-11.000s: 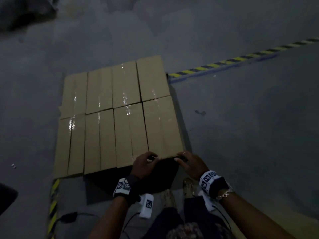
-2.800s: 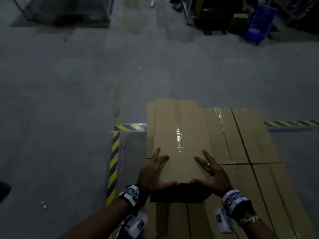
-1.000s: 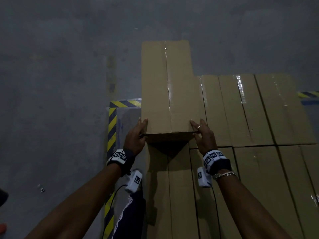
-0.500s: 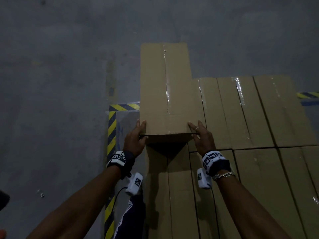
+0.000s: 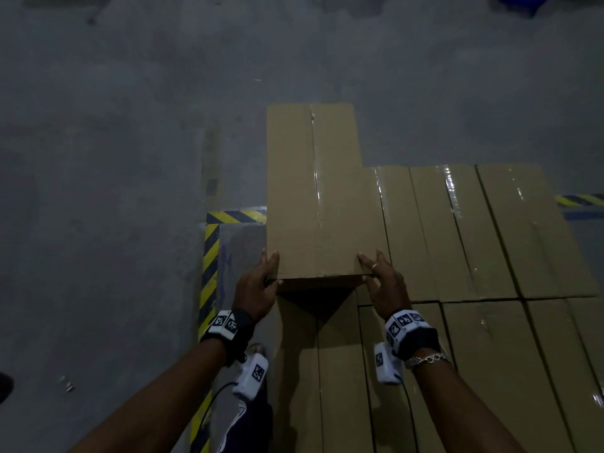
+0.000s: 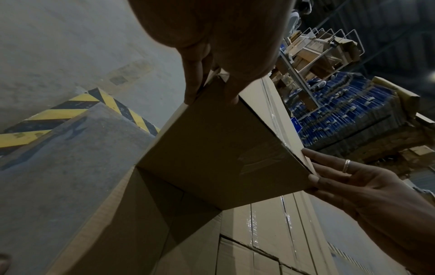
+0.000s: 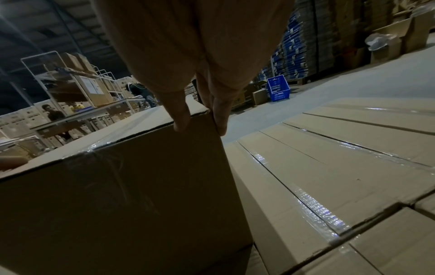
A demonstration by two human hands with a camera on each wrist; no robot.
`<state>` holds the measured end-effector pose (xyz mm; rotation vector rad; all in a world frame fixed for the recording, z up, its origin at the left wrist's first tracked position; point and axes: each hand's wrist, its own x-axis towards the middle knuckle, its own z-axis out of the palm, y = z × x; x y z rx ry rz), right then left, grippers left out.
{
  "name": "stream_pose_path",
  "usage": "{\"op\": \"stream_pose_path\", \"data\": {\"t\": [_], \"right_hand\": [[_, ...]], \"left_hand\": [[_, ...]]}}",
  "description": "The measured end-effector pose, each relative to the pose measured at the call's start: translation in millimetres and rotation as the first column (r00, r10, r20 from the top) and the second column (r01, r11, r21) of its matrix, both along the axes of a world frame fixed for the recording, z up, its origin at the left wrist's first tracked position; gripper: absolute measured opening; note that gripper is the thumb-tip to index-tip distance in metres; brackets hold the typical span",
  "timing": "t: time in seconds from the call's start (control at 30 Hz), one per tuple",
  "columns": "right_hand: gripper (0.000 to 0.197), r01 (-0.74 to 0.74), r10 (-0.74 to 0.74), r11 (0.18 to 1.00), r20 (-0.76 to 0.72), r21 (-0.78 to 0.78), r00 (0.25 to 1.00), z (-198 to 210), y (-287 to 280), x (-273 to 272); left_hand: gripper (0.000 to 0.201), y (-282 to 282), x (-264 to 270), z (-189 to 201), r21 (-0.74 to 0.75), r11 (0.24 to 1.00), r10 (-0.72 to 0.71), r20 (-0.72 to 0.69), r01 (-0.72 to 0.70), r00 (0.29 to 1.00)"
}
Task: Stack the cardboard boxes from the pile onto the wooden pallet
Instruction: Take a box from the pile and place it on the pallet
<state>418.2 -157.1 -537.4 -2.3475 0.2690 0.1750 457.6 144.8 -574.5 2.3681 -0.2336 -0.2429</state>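
Note:
A long taped cardboard box (image 5: pixel 310 197) lies on top of a flat layer of cardboard boxes (image 5: pixel 457 230), at that layer's far left corner. Its far end shows past the layer's far edge. My left hand (image 5: pixel 273 269) presses the box's near left corner with straight fingers along the side, seen close in the left wrist view (image 6: pixel 207 93). At the near right corner my right hand (image 5: pixel 376 273) does the same with straight fingers (image 7: pixel 179 122), thumb on the near face. The box's dark near face (image 7: pixel 117 195) fills the right wrist view. The pallet is hidden.
Yellow-black floor tape (image 5: pixel 210 256) runs along the left of the stack on grey concrete. Far off stand a blue crate (image 7: pixel 277 91), a shelving rack (image 7: pixel 70 80), people at a table (image 7: pixel 54 113) and stacks of blue packs (image 6: pixel 341 115).
Almost three seconds ago my palms lay flat on the box's top; now both hands sit at its near corners. Over the last second the box has barely shifted.

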Motion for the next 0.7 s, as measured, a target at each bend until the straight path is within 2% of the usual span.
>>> {"op": "stream_pose_path", "data": {"t": [0.27,0.47,0.63,0.7], "right_hand": [[0.060,0.006,-0.006,1.000,-0.006,0.002,1.000,-5,-2,2],[0.065,0.061,-0.058,0.996,-0.053,0.057,0.997,-8,6,1],[0.084,0.039,-0.029,0.994,-0.105,0.102,0.994,-13,7,5],[0.088,0.032,-0.021,0.996,-0.119,0.089,0.993,-19,6,7]], "left_hand": [[0.076,6,7,4,-0.045,0.999,-0.012,-0.046,0.010,0.999],[0.099,8,19,9,-0.020,0.995,-0.103,-0.098,0.102,0.990],[0.127,3,30,7,-0.014,0.987,-0.162,-0.170,0.162,0.972],[0.132,-1,32,7,-0.026,0.987,-0.163,-0.176,0.161,0.971]]}}
